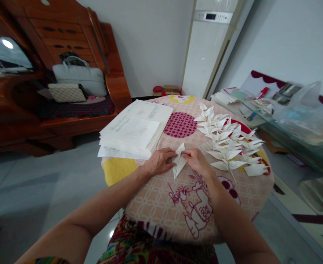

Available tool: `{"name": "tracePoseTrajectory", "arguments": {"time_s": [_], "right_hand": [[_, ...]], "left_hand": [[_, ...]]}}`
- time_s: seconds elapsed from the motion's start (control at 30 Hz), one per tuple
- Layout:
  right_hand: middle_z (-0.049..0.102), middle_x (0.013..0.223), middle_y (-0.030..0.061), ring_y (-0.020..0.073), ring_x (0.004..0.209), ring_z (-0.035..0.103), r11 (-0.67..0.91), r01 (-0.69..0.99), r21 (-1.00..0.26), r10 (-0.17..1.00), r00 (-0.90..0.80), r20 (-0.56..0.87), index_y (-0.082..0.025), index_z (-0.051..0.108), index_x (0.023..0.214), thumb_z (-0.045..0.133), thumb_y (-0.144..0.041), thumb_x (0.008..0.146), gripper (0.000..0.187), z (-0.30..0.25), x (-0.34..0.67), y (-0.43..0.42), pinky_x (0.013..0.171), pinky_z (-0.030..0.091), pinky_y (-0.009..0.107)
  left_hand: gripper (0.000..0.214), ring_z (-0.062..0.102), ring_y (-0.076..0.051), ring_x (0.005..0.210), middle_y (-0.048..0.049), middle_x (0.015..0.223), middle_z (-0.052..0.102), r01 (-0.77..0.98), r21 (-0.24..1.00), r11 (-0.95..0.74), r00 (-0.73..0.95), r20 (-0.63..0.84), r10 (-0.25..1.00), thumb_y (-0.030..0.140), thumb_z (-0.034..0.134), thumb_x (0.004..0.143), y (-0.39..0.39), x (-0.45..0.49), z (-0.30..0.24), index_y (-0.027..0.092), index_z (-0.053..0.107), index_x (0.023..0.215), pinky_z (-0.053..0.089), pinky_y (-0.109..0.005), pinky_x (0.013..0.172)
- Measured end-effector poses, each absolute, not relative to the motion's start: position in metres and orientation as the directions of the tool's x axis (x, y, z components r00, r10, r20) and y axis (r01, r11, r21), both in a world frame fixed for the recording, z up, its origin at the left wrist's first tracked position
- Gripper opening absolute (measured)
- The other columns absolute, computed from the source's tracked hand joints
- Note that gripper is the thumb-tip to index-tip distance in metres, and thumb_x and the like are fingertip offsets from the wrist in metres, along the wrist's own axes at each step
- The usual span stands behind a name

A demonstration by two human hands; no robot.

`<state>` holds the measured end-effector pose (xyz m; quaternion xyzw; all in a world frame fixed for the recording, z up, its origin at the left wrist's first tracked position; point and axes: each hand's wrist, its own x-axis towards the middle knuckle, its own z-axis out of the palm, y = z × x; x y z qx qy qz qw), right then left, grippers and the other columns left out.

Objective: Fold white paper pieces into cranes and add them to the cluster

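A small white folded paper piece (pixel 178 161), pointed at both ends, lies on the round patterned table (pixel 156 205). My left hand (pixel 159 161) pinches its left side with fingers closed. My right hand (pixel 196 160) pinches its right side, fingers also closed. A thick stack of white paper sheets (pixel 136 129) sits just behind my left hand. Several finished white folded paper shapes (pixel 230 143) lie spread to the right of my right hand.
A wooden bench (pixel 76 110) with bags stands to the left. A tall white appliance (pixel 208 47) is behind the table. A glass-topped table (pixel 290 124) with clutter and a plastic bag is at the right. Grey tiled floor surrounds the round table.
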<state>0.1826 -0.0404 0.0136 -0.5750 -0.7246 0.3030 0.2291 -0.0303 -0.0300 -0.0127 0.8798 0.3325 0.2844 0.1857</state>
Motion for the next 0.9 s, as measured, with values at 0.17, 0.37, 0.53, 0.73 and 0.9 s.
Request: {"name": "tracePoseTrajectory", "arguments": {"time_s": [0.17, 0.37, 0.53, 0.73, 0.9], "right_hand": [[0.054, 0.041, -0.0041, 0.0076, 0.031, 0.043, -0.338, 0.448, -0.828, 0.921, -0.023, -0.388, -0.017, 0.058, 0.057, 0.056, -0.02, 0.087, 0.03, 0.02, 0.17, -0.024, 0.034, 0.028, 0.019], [0.055, 0.039, -0.0012, 0.0096, 0.028, 0.046, -0.458, 0.402, -0.793, 0.879, 0.072, -0.471, -0.017, 0.054, 0.051, 0.058, -0.013, 0.081, 0.031, 0.022, 0.158, -0.013, 0.032, 0.035, 0.02], [0.048, 0.032, -0.0017, 0.0081, 0.024, 0.039, -0.461, 0.446, -0.767, 0.885, 0.162, -0.437, -0.016, 0.054, 0.045, 0.06, -0.015, 0.079, 0.035, 0.016, 0.154, -0.013, 0.031, 0.028, 0.02], [0.052, 0.036, -0.0013, 0.007, 0.026, 0.039, -0.394, 0.514, -0.762, 0.919, 0.206, -0.336, -0.016, 0.057, 0.046, 0.059, -0.016, 0.076, 0.031, 0.003, 0.152, -0.011, 0.033, 0.029, 0.019], [0.06, 0.042, 0.002, 0.0093, 0.03, 0.045, -0.364, 0.582, -0.727, 0.93, 0.196, -0.31, -0.014, 0.067, 0.054, 0.062, -0.018, 0.075, 0.022, 0.001, 0.153, -0.01, 0.035, 0.033, 0.02]], "left_hand": [[0.029, 0.067, -0.025, 0.106, -0.013, 0.114, 0.07, 0.456, 0.47, -0.756, 0.653, 0.4, 0.643, 0.028, 0.067, 0.088, -0.03, -0.031, -0.015, 0.015, 0.07, 0.114, 0.056, -0.038, 0.094], [0.024, 0.067, -0.023, 0.101, -0.0121, 0.109, 0.069, 0.439, 0.428, -0.79, 0.686, 0.409, 0.602, 0.028, 0.064, 0.092, -0.031, -0.033, -0.016, 0.014, 0.071, 0.109, 0.055, -0.034, 0.09], [0.023, 0.066, -0.023, 0.102, -0.0112, 0.11, 0.069, 0.44, 0.421, -0.793, 0.69, 0.406, 0.599, 0.027, 0.065, 0.091, -0.031, -0.035, -0.017, 0.015, 0.071, 0.109, 0.055, -0.034, 0.09], [0.026, 0.065, -0.025, 0.109, -0.0122, 0.118, 0.07, 0.435, 0.401, -0.806, 0.706, 0.404, 0.582, 0.027, 0.062, 0.093, -0.03, -0.034, -0.018, 0.015, 0.07, 0.115, 0.054, -0.038, 0.095], [0.032, 0.062, -0.025, 0.113, -0.011, 0.127, 0.068, 0.42, 0.35, -0.837, 0.757, 0.374, 0.536, 0.023, 0.058, 0.095, -0.029, -0.033, -0.019, 0.015, 0.066, 0.125, 0.052, -0.04, 0.099]]}}
